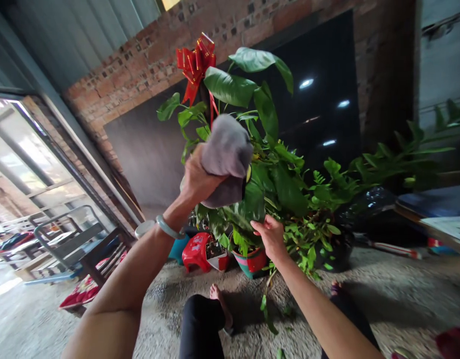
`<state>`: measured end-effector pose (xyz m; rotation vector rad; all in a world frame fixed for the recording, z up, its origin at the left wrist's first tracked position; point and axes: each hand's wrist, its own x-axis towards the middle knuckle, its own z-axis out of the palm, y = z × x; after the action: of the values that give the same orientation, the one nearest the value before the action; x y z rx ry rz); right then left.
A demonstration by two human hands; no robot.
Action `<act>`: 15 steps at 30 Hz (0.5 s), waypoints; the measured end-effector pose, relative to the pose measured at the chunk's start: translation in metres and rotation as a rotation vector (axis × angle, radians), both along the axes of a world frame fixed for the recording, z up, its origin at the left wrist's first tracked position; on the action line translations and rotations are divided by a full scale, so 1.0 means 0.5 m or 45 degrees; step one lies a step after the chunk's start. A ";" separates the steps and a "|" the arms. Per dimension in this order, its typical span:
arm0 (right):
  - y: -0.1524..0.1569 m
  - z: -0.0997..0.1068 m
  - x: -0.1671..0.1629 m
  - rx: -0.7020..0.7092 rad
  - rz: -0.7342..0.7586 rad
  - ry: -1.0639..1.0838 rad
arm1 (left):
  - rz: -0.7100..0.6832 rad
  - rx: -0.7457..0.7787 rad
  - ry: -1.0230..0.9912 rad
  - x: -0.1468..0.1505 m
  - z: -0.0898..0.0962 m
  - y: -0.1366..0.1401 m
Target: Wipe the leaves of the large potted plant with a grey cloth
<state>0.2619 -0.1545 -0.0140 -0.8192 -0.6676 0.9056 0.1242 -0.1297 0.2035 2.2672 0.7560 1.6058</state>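
Note:
A bunched grey cloth (228, 147) is gripped in my left hand (198, 177), raised in front of a large potted plant. Fingers of my right hand (270, 234) are closed at the lower edge of a broad green leaf (255, 202), apparently pinching its tip. The cloth is close to the upper part of that leaf; whether they touch is hidden. Other big glossy leaves (230, 87) rise above the cloth. A red ribbon bow (196, 62) is tied near the top of the plant.
A red plastic stool (196, 252) and a red-and-green pot (251, 262) stand on the rough floor. More leafy plants (308, 244) spread to the right, beside a table (435, 204). A dark panel (320, 94) leans on the brick wall. A cart (65, 234) stands left.

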 end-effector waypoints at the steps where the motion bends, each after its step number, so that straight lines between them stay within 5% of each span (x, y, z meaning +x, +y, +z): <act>1: 0.002 0.002 -0.001 0.013 0.005 0.003 | -0.005 -0.022 0.227 -0.003 -0.012 0.006; 3: 0.003 0.004 0.002 0.026 0.014 0.032 | -0.104 -0.178 0.690 -0.011 -0.033 0.008; 5: 0.001 0.004 0.007 0.019 0.012 0.059 | -0.265 -0.385 0.892 -0.018 -0.034 -0.004; 8: -0.007 0.003 0.012 0.002 -0.005 0.027 | -0.406 -0.423 0.493 -0.019 0.010 -0.031; 11: -0.013 0.004 0.010 0.025 -0.015 -0.032 | -0.271 -0.140 -0.119 -0.002 0.057 -0.033; 13: -0.015 0.003 0.007 0.043 -0.014 -0.042 | -0.136 -0.082 -0.288 0.009 0.052 -0.017; 15: -0.014 0.000 0.005 0.029 -0.016 -0.025 | -0.110 -0.215 -0.137 0.011 0.015 0.000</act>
<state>0.2646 -0.1616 -0.0139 -0.8124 -0.6882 0.8779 0.1299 -0.1294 0.2108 2.0499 0.7263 1.5490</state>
